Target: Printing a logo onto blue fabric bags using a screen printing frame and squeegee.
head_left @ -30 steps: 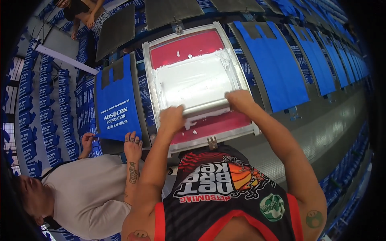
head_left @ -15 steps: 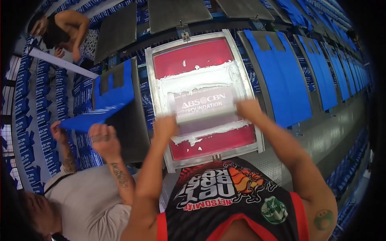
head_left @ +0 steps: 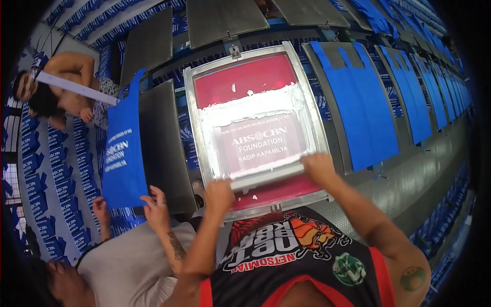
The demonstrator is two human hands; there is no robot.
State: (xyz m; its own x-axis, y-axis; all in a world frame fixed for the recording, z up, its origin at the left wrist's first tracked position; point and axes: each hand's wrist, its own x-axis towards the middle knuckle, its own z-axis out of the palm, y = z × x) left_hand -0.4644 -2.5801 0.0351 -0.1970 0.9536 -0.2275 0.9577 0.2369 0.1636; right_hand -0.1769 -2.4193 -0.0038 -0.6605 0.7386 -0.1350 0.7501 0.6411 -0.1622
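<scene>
My left hand and my right hand are closed round the two ends of a squeegee. It lies across the near part of a screen printing frame with metal sides and red mesh. White ink is spread in a thick band over the upper middle of the mesh, and more runs along the squeegee. Between them shows a pale stencil panel with white lettering. Part of the red mesh shows below the squeegee.
At the left, a co-worker's hands hold a printed blue bag beside a dark board. Blue bag pieces lie on boards to the right. Another person is at the far left, near a white bar.
Both my hands have drawn the squeegee toward me, uncovering more of the lettered panel. The co-worker has lifted the blue bag off the board and swung it left.
</scene>
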